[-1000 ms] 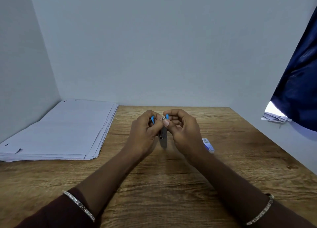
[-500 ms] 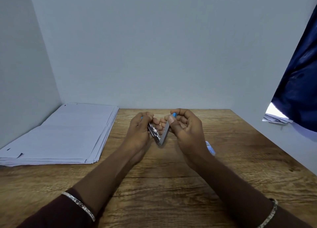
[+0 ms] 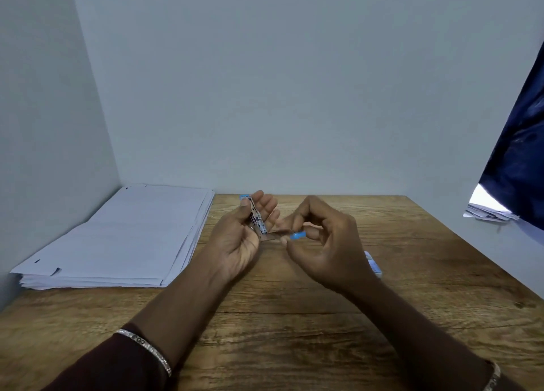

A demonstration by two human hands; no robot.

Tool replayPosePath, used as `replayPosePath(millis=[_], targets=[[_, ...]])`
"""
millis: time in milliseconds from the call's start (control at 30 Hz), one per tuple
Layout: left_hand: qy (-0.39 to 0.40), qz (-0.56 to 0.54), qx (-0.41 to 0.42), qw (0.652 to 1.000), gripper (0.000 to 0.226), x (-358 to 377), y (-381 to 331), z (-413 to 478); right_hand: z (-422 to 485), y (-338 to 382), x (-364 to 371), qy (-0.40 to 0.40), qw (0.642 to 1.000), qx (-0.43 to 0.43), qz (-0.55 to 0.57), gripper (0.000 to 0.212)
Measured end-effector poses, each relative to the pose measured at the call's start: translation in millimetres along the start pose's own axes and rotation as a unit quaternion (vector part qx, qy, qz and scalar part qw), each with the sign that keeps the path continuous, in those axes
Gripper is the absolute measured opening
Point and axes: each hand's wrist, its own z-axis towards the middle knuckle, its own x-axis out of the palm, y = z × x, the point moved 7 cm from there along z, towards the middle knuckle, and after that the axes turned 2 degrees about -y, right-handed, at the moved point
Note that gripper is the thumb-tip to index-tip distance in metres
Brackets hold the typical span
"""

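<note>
A small metal stapler (image 3: 258,221) with blue ends is swung wide open above the wooden table (image 3: 294,317). My left hand (image 3: 241,237) holds its upper metal arm upright between thumb and fingers. My right hand (image 3: 326,243) pinches the blue tip of the lower arm, which points right and lies nearly level. The two arms meet at a hinge between my hands.
A thick stack of white paper (image 3: 117,237) lies on the table's left side against the wall. A small blue and white box (image 3: 373,265) sits behind my right wrist. Dark blue cloth (image 3: 521,155) hangs at the right, with loose papers (image 3: 485,211) below it.
The stapler was folded shut between both hands; its two arms have been pulled apart. My left hand rose with the upper arm, my right drew the lower arm to the right.
</note>
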Motion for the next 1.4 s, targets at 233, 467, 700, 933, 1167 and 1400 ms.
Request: replayPosePath(millis=[233,467,700,933,1167,1400], targets=[[0.055,-0.023,0.002,0.998,0.027,-6.4,-8.5,7.4,-5.6,1.1,24.5,0.173,0.966,-0.058,-0.185,0.027],[0.119,-0.053,-0.045,0.990,0.030,7.0,6.4,0.4,-2.9,4.2,14.0,0.101,0.976,-0.077,-0.177,0.016],[0.166,-0.032,-0.107,0.980,0.057,26.6,32.7,-16.8,4.5,-3.7,-0.2,-0.039,0.963,-0.069,-0.256,0.030],[0.187,-0.004,-0.086,0.979,0.041,37.3,40.2,-24.6,1.5,-9.8,-3.2,-0.086,0.946,-0.065,-0.306,0.020],[0.174,0.059,-0.056,0.981,0.031,29.0,37.8,-18.4,4.1,-12.6,2.0,-0.071,0.932,-0.058,-0.349,0.012],[0.095,0.090,-0.034,0.991,0.030,20.8,37.6,-14.8,0.7,-22.7,11.0,-0.005,0.926,-0.050,-0.373,0.015]])
